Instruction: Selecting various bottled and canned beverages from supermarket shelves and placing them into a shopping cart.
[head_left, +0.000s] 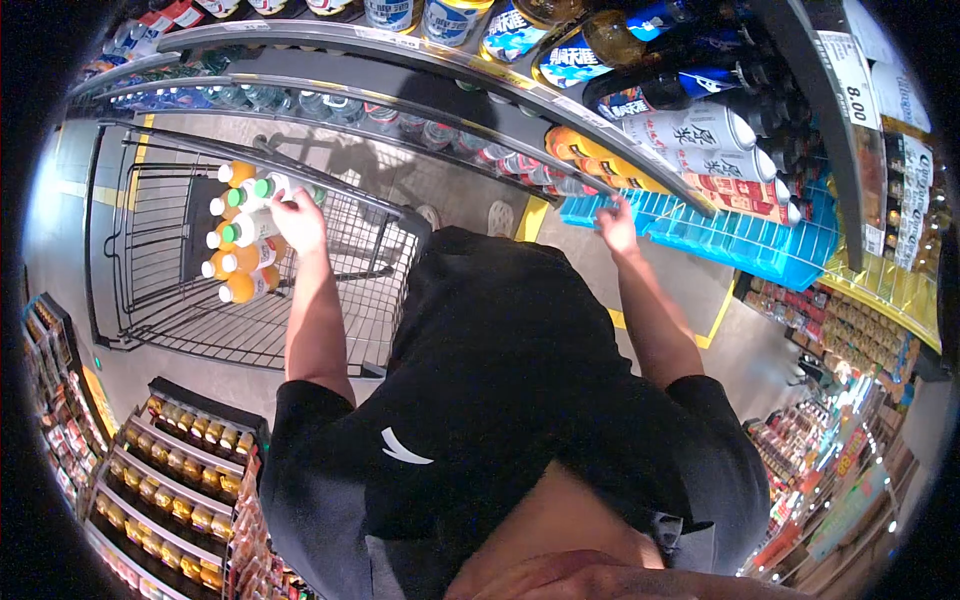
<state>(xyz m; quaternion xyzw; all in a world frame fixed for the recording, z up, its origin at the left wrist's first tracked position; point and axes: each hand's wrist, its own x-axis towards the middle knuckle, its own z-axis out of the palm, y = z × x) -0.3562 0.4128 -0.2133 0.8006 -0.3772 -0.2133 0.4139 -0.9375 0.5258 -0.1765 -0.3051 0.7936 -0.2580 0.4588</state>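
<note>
My left hand (301, 225) is over the shopping cart (352, 259), its fingers against the green-capped white bottles (259, 227). Whether it grips one of them is hidden by the fingers. Orange juice bottles (251, 285) with white caps stand close together around the white ones in the wire basket. My right hand (619, 225) is at the front edge of the drinks shelf (525, 82), near the blue plastic bins (675, 225). Its fingers are loosely bent and apart, and I see nothing in them.
Large bottles (574, 60), silver cans (694, 131) and yellow packs (600, 159) fill the shelves ahead. A lower shelf holds water bottles (337, 105). A display rack of jars (172, 487) stands behind on the left. Yellow tape (531, 217) marks the floor near my feet.
</note>
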